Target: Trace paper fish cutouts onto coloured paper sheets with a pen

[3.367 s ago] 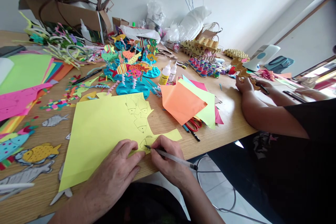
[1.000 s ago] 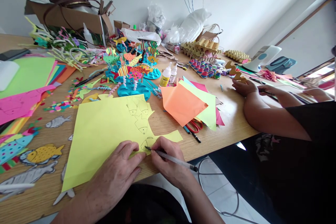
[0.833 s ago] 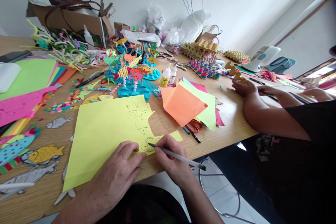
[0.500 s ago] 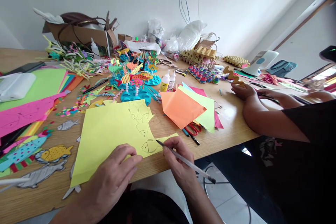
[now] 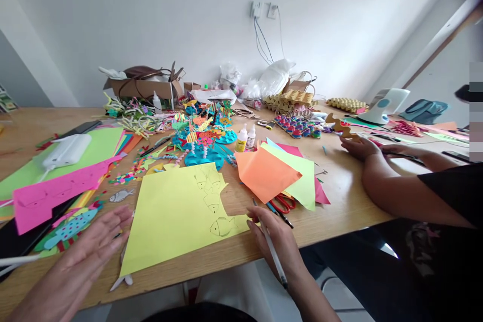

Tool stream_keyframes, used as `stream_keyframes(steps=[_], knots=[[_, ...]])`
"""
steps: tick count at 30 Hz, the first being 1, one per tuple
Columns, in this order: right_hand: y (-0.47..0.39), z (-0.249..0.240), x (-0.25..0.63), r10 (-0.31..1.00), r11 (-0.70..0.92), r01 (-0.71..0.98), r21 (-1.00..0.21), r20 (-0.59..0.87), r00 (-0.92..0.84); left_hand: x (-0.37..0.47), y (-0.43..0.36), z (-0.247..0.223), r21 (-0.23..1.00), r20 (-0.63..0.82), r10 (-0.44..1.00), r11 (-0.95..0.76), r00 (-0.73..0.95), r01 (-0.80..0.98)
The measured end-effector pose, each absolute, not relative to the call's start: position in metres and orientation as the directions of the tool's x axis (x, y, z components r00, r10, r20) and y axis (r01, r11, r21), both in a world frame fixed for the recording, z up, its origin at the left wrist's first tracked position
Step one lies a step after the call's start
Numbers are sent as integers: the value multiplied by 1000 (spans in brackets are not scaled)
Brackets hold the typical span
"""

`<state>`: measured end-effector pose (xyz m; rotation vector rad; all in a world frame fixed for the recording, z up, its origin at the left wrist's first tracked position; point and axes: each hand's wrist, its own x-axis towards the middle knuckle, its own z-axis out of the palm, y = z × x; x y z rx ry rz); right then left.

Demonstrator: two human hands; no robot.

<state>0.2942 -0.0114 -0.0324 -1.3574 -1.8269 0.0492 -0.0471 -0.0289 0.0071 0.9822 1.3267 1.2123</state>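
Note:
A yellow sheet of paper point(image 5: 166, 216) lies at the table's front edge, with several fish drawings point(image 5: 222, 227) in black line along its right side. My right hand point(image 5: 277, 241) is closed round a pen point(image 5: 273, 251) with a clear barrel, just right of the lowest fish. Its tip points up and away from me, past the sheet's right end. My left hand point(image 5: 90, 254) is open and raised, palm turned sideways, left of the sheet. Near its fingers are a grey paper fish point(image 5: 121, 195) and a blue spotted paper fish point(image 5: 77, 225).
Orange paper point(image 5: 266, 173) and red scissors point(image 5: 283, 204) lie right of the sheet. Behind stand glue bottles point(image 5: 241, 138) and blue bases with paper fish point(image 5: 204, 153). Pink paper point(image 5: 64, 191) lies left. A co-worker's arm point(image 5: 388, 176) reaches over the table at right.
My left hand has left the yellow sheet, moving left and opening. My right hand has drawn the pen off the lowest fish, which now shows a tail. The camera view has tilted up.

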Motion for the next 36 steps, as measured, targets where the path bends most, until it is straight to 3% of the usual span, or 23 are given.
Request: stream_keyframes(steps=[11,19,27,36], knots=[[-15,-36,298,849,383,844,-375,502,-162,-24,-33,39,887,-416,900,369,-134,-277],[-13,-45,301,811,419,847,-328,554,-187,-34,-19,46,901,-323,937,261,-133,-347],[-12,-46,301,780,437,860,-264,588,-215,-44,28,41,920,-319,937,270,-143,-284],[-14,-44,299,811,414,864,-287,547,-207,-53,39,35,874,-337,942,312,-2,-372]])
